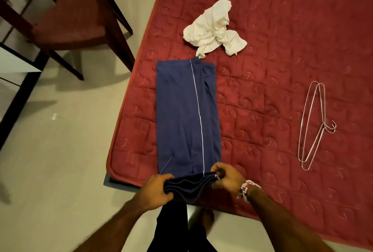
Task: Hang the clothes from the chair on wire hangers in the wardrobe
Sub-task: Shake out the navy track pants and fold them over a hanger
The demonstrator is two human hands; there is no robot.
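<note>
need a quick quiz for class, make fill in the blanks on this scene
The long navy blue trousers with a thin white stripe lie on the ___ quilted mattress.
The thin metal wire hangers lie to the trousers' ___.
The crumpled cloth beyond the trousers' far end is ___.
The left hand and right hand hold the trousers' ___ end.
Missing: red; right; white; near

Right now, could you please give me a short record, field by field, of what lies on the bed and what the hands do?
surface: red quilted mattress
blue trousers: laid flat near the mattress's left edge, near end bunched
left hand: grips the bunched end's left side
right hand: pinches its right side
white garment: crumpled, just beyond the trousers' far end
wire hangers: lying together on the mattress's right, untouched
chair: on the floor, left of the mattress
</note>
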